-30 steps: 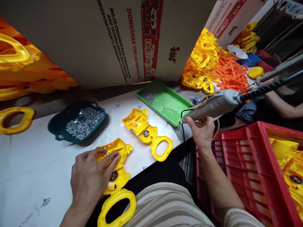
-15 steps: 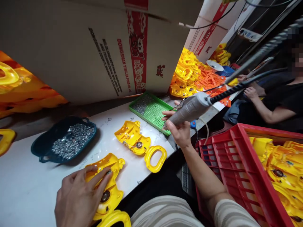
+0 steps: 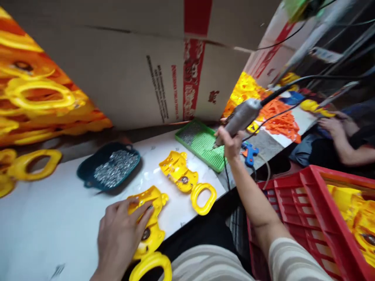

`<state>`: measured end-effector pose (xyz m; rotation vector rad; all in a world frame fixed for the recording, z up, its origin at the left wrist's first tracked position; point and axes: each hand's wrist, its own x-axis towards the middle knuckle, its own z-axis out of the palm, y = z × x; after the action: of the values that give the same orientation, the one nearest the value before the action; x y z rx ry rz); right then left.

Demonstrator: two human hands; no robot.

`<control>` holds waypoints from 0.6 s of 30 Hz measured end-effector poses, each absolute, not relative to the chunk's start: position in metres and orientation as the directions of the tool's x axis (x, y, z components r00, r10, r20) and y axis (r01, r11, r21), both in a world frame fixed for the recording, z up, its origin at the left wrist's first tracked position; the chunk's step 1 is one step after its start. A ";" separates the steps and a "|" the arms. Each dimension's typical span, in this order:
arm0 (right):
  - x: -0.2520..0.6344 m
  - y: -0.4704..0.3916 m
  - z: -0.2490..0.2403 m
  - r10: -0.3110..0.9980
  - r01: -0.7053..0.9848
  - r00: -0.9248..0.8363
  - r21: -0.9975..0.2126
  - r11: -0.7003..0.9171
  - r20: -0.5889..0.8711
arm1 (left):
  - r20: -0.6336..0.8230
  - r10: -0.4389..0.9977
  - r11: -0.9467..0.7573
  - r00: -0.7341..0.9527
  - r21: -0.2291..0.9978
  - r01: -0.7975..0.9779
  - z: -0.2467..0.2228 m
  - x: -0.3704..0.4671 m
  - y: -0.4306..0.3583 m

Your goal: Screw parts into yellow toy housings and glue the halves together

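Note:
My left hand (image 3: 121, 230) lies over a yellow plastic shell (image 3: 155, 230) at the table's front edge, thumb and finger together at a small dark piece on it. In my right hand (image 3: 231, 142) is a grey electric screwdriver (image 3: 241, 117), fingers wrapped round its lower end. Its tip points down over the green perforated tray (image 3: 202, 146), which holds small screws at its far left end. A second yellow shell (image 3: 177, 169) with a ring handle lies between the first shell and the tray. Left of it stands a dark teal basin (image 3: 84, 171) of shiny metal parts.
Large cardboard boxes (image 3: 131, 78) stand behind the table. A blue glue gun (image 3: 250, 154) lies right of the tray. At the right is a red crate (image 3: 319, 203) of yellow shells. Orange parts (image 3: 281, 119) lie farther back, near another person's hands (image 3: 334, 127).
The view has shifted left. My right hand has turned the screwdriver tip down over the green tray, its fingers now closed round the tool. My left hand stays on the shell.

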<state>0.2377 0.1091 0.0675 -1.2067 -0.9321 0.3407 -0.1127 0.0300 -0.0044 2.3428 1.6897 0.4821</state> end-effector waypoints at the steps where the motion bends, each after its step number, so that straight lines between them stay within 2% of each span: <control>1: 0.242 0.111 0.063 0.647 0.232 0.626 -0.896 0.379 0.436 | 0.129 0.947 -0.320 0.294 0.307 0.896 -0.001 -0.110 0.029; 3: 0.246 0.114 0.054 0.629 0.209 0.641 -0.889 0.407 0.439 | 0.121 0.942 -0.334 0.314 0.228 0.914 0.002 -0.107 0.028; 6: 0.239 0.112 0.050 0.660 0.190 0.602 -0.883 0.429 0.450 | 0.135 0.932 -0.357 0.336 0.188 0.915 0.002 -0.107 0.027; 10: 0.221 0.114 0.049 0.695 0.159 0.553 -0.877 0.453 0.459 | 0.151 0.922 -0.380 0.356 0.185 0.906 0.000 -0.111 0.027; 18: 0.218 0.131 0.037 0.678 0.131 0.558 -0.858 0.497 0.479 | 0.171 0.914 -0.395 0.368 0.172 0.902 0.001 -0.111 0.024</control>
<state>0.2175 0.1315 0.0366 -1.0209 -0.9472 0.3987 -0.1111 0.0242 0.0006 2.5576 1.6996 0.3704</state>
